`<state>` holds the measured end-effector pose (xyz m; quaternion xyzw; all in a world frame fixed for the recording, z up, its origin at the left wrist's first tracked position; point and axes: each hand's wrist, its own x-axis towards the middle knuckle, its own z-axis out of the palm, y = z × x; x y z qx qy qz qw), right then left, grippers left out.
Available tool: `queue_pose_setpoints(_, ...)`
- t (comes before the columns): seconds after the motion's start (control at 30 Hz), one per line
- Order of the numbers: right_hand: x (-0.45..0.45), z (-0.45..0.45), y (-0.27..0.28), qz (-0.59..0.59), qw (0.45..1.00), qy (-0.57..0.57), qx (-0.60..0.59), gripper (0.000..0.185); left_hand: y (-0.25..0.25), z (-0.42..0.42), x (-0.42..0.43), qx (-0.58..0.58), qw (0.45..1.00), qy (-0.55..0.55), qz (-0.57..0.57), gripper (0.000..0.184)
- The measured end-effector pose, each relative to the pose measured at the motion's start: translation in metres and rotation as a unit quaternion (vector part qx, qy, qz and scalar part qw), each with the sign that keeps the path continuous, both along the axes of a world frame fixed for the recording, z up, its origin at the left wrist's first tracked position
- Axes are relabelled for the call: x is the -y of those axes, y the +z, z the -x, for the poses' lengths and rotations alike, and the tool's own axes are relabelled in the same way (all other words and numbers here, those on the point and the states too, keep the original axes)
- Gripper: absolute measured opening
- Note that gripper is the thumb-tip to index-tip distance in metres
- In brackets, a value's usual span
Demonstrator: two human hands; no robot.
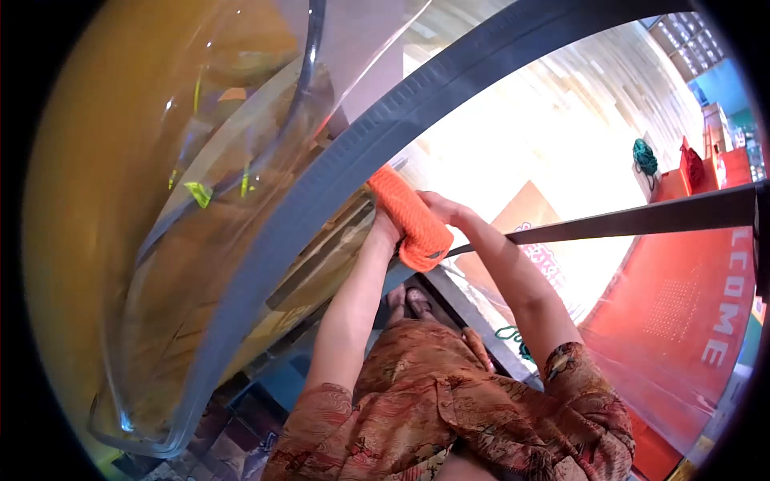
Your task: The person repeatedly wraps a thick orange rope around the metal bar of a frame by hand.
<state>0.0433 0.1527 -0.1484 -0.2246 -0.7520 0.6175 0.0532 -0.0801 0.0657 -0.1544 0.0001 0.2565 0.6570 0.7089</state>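
A bright orange, textured bundle [417, 228], which looks like folded cloth or knit, is held in front of my body. My left hand [389, 224] grips its near left side, with the fingers mostly hidden behind it. On the other side, my right hand [437, 208] closes on the bundle near its upper right edge, and those fingertips are also hidden. The bundle's upper end passes close to a thick dark curved rim [321, 176], which partly covers it.
Left of me, clear plastic sheeting [160, 321] reflects light along the rim. A dark bar [642, 220] crosses at right, above a red welcome mat [658, 321]. Green cord [644, 156] lies farther off. My sandalled feet [417, 303] stand below.
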Motion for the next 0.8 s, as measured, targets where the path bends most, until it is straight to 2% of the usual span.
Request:
queue_pose_setpoints(0.03,-0.005,-0.003,-0.003,-0.028,0.991,0.003,0.131,0.044,0.003,0.001,-0.002,0.004,1.000,0.003,-0.002,0.026)
queue_pose_setpoints(0.07,-0.005,-0.007,-0.009,-0.029,0.991,0.003,0.134,0.044,0.004,0.004,-0.007,-0.005,0.998,-0.057,-0.028,0.021)
queue_pose_setpoints(0.1,-0.004,-0.013,-0.016,-0.059,0.995,-0.027,0.072,0.042,0.002,0.005,-0.012,-0.016,0.991,-0.117,-0.055,0.017)
queue_pose_setpoints(0.13,-0.003,-0.026,-0.030,-0.087,0.994,-0.059,0.004,0.041,-0.005,-0.007,-0.017,-0.020,0.991,-0.119,-0.055,0.017)
queue_pose_setpoints(0.17,-0.005,-0.029,-0.015,-0.244,0.966,-0.047,-0.070,0.038,-0.016,-0.010,-0.022,-0.021,0.995,-0.087,-0.048,0.017)
queue_pose_setpoints(0.2,-0.004,-0.030,-0.006,-0.246,0.966,-0.044,-0.068,0.038,-0.025,-0.012,-0.025,-0.021,0.998,-0.052,-0.042,0.018)
queue_pose_setpoints(0.27,0.001,-0.033,0.000,-0.199,0.977,-0.061,-0.047,0.032,-0.039,-0.013,-0.028,-0.023,0.996,-0.075,-0.041,0.017)
queue_pose_setpoints(0.33,0.002,-0.033,-0.011,-0.204,0.971,-0.075,-0.094,0.028,-0.048,-0.014,-0.029,-0.024,0.994,-0.094,-0.043,0.016)
queue_pose_setpoints(0.4,0.007,-0.033,-0.003,0.041,0.987,-0.157,0.014,0.023,-0.039,-0.021,-0.023,-0.112,0.993,-0.032,-0.036,0.016)
queue_pose_setpoints(0.43,0.015,-0.036,0.008,0.068,0.972,-0.226,0.002,0.022,-0.034,-0.020,-0.022,-0.110,0.993,-0.027,-0.041,0.016)
queue_pose_setpoints(0.5,0.003,-0.049,0.011,0.091,0.965,-0.243,-0.029,0.023,-0.026,-0.022,-0.011,0.044,0.995,-0.086,0.032,0.020)
queue_pose_setpoints(0.53,-0.005,-0.055,0.014,0.119,0.955,-0.263,-0.064,0.025,-0.024,-0.017,0.000,0.050,0.995,-0.082,0.034,0.020)
queue_pose_setpoints(0.57,-0.011,-0.058,0.027,0.100,0.946,-0.304,-0.057,0.025,-0.024,-0.005,0.012,-0.040,0.990,-0.003,0.135,0.022)
queue_pose_setpoints(0.6,-0.016,-0.066,0.044,0.087,0.934,-0.342,-0.059,0.027,-0.011,-0.003,0.024,-0.139,0.958,0.080,0.237,0.025)
queue_pose_setpoints(0.63,-0.016,-0.065,0.063,0.109,0.924,-0.357,-0.082,0.026,0.002,0.002,0.038,-0.261,0.926,0.140,0.232,0.026)
queue_pose_setpoints(0.67,-0.010,-0.061,0.092,0.097,0.933,-0.330,-0.108,0.025,0.035,0.004,0.055,-0.378,0.876,0.197,0.223,0.027)
queue_pose_setpoints(0.7,0.001,-0.056,0.117,0.071,0.939,-0.323,-0.096,0.022,0.057,0.003,0.067,-0.418,0.870,0.200,0.168,0.032)
queue_pose_setpoints(0.73,0.016,-0.049,0.142,0.044,0.944,-0.316,-0.086,0.020,0.085,-0.003,0.074,-0.420,0.869,0.203,0.164,0.032)
queue_pose_setpoints(0.8,0.059,-0.033,0.176,-0.070,0.950,-0.217,-0.215,0.025,0.135,-0.024,0.086,-0.364,0.929,0.062,0.032,0.043)
